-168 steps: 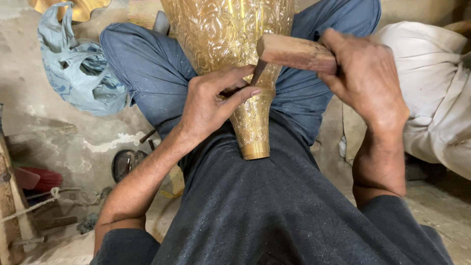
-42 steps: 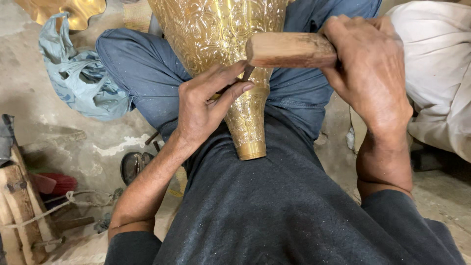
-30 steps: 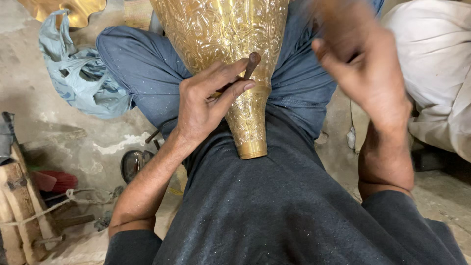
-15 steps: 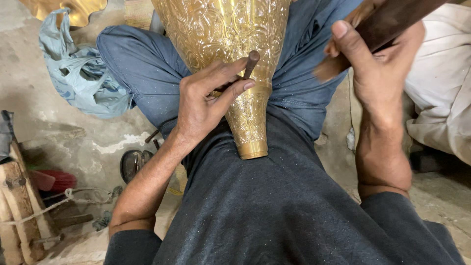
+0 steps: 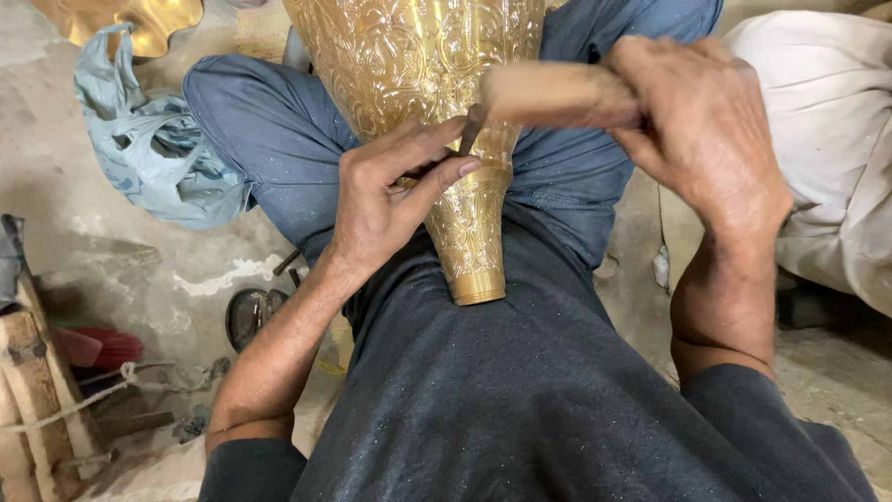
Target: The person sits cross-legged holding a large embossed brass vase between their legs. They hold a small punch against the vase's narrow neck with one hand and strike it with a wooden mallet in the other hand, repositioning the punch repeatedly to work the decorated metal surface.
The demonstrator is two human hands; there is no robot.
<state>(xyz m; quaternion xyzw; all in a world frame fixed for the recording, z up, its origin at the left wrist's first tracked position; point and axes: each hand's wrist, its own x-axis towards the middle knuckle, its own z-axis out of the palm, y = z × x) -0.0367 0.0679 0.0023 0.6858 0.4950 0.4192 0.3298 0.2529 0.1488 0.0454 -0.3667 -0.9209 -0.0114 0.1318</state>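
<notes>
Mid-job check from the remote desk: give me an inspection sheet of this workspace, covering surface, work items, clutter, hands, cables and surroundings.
Surface: bare, dusty concrete floor.
Work items: engraved golden brass vase lies across the lap, narrow end toward the body; thin dark metal punch set against it; wooden mallet block at the punch top.
Clutter: crumpled light-blue plastic bag, round dark metal piece, red object, wooden post with rope.
Hands: left hand pinches the punch; right hand grips the mallet block.
Cables: nothing seen.
Surroundings: white cloth bundle, wavy-edged brass piece.
</notes>
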